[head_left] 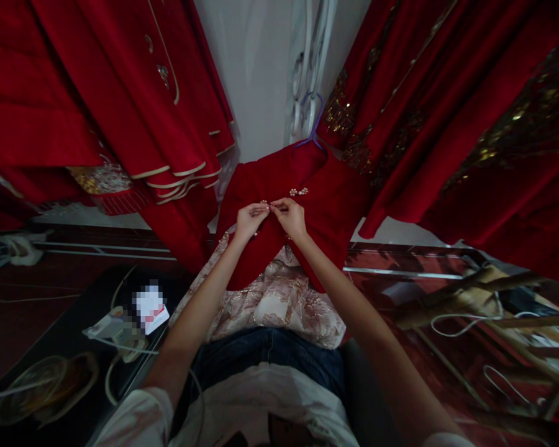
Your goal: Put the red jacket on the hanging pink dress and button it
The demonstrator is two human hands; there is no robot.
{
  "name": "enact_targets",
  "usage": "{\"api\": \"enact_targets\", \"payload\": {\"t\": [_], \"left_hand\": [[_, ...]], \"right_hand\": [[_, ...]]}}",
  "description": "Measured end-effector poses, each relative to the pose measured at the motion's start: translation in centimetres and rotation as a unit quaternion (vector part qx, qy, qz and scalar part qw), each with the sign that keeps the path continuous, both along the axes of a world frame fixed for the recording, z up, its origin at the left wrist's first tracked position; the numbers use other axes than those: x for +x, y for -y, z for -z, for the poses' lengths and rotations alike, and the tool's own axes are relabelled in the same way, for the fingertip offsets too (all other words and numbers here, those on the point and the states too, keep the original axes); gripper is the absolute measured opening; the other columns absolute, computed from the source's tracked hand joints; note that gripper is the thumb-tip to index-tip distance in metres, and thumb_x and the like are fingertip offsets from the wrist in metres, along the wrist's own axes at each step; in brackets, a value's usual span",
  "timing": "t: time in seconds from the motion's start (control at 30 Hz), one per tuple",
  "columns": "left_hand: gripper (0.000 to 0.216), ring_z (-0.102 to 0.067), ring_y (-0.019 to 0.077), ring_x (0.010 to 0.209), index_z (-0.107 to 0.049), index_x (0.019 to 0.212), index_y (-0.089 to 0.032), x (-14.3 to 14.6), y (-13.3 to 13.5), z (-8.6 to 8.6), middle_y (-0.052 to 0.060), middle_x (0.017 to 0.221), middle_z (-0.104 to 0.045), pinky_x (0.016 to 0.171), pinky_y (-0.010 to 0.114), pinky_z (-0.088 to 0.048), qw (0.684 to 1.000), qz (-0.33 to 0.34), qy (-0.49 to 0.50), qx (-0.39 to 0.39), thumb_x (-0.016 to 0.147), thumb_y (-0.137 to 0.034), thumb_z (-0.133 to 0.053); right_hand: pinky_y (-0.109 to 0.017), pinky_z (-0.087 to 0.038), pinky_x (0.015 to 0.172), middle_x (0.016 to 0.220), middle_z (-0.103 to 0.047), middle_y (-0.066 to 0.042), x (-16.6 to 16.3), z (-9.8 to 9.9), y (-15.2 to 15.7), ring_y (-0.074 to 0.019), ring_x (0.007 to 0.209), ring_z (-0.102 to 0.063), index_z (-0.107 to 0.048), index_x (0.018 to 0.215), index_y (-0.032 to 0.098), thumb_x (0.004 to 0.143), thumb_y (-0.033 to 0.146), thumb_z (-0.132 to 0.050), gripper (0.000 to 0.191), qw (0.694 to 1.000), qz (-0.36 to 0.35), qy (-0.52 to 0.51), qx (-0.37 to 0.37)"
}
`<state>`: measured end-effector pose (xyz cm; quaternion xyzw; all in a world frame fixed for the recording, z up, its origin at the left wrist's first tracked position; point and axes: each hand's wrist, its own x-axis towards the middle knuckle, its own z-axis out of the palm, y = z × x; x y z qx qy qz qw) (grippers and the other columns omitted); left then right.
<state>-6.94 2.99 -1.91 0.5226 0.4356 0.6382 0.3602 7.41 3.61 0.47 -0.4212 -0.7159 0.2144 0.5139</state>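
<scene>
A red garment [326, 198] hangs in front of me on a blue hanger [311, 130], with a pale lace skirt [279, 304] below it. My left hand [249, 220] and my right hand [289, 214] meet at the garment's front. Both pinch a small pearl-like button fastening [269, 205] on the red cloth. A second pearl fastening [299, 192] sits just above and to the right of my right hand.
Red embroidered robes hang at the left [121, 93] and at the right [470, 124]. A white wall [256, 68] stands behind. A dark table [65, 347] at lower left holds a white device with cables [121, 326]. Wooden hangers [494, 304] lie at the right.
</scene>
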Motion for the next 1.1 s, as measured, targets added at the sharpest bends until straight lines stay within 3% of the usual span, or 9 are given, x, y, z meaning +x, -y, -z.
{"api": "enact_targets", "payload": {"t": [0.57,0.83,0.97,1.1], "left_hand": [[0.029,-0.067,0.0165,0.074,-0.071,0.077,-0.014,-0.2,0.0,0.1,0.008,0.081,-0.073,0.082,0.035,-0.054,1.0,-0.006,-0.004,-0.001,0.058,-0.034,-0.079],[0.02,-0.067,0.0161,0.077,-0.069,0.082,-0.015,-1.0,0.2,-0.4,0.007,0.083,-0.072,0.081,0.034,-0.053,0.999,0.025,-0.044,0.005,0.065,-0.025,-0.073],[0.026,-0.066,0.0149,0.075,-0.067,0.093,-0.015,-2.0,2.5,-0.7,0.007,0.085,-0.071,0.075,0.031,-0.053,0.997,0.044,-0.067,-0.02,0.071,-0.028,-0.069],[0.028,-0.061,0.0123,0.064,-0.065,0.087,-0.018,-3.7,6.7,-0.1,0.004,0.079,-0.067,0.062,0.026,-0.049,0.976,0.066,-0.199,-0.054,0.069,-0.037,-0.074]], "right_hand": [[-0.028,-0.054,0.074,0.09,-0.068,-0.002,0.2,-0.2,0.3,-0.0132,0.074,-0.064,-0.066,0.086,0.021,0.081,0.022,-0.058,0.01,1.0,-0.02,-0.007,-0.01],[-0.03,-0.056,0.076,0.089,-0.07,-0.002,0.5,-0.4,0.3,-0.014,0.077,-0.067,-0.065,0.09,0.022,0.084,0.022,-0.054,0.013,0.999,-0.039,-0.001,-0.012],[-0.032,-0.058,0.074,0.093,-0.071,-0.004,3.3,-0.3,1.3,-0.0141,0.079,-0.069,-0.063,0.098,0.021,0.086,0.024,-0.052,0.017,0.99,-0.096,-0.046,-0.097],[-0.03,-0.057,0.06,0.084,-0.069,-0.004,7.2,0.6,3.9,-0.0143,0.066,-0.068,-0.064,0.093,0.02,0.082,0.028,-0.059,0.015,0.974,-0.113,-0.039,-0.194]]}}
